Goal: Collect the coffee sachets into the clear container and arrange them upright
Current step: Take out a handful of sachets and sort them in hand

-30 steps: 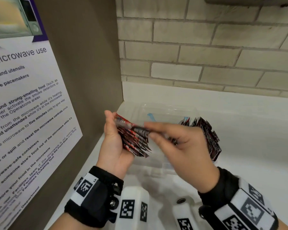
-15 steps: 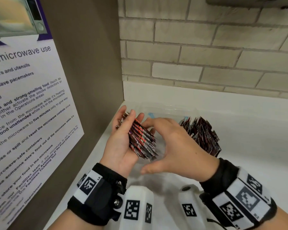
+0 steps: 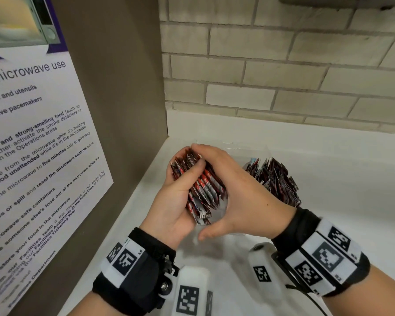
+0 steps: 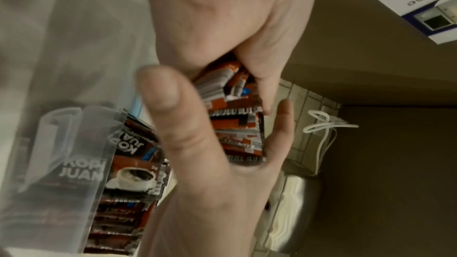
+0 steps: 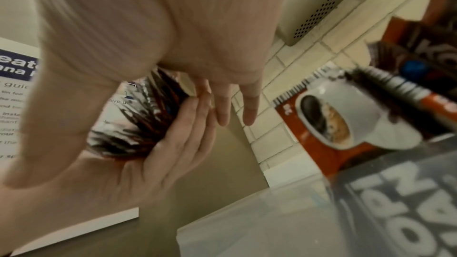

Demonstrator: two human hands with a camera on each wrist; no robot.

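The sachets (image 3: 203, 190) held between the hands are red and dark brown with white bands and black barcode stripes along their edges. Those in the container (image 4: 61, 144) are dark brown with white lettering, a white cup of black coffee and a small blue mark. The container is clear and colourless. The wall (image 3: 283, 65) is cream brick with grey joints. The counter (image 3: 340, 179) is white. The poster (image 3: 32, 133) is white with black print and a purple top, on a brown panel (image 3: 114, 87). The wristbands (image 3: 132, 265) are black with white patches bearing black square codes.
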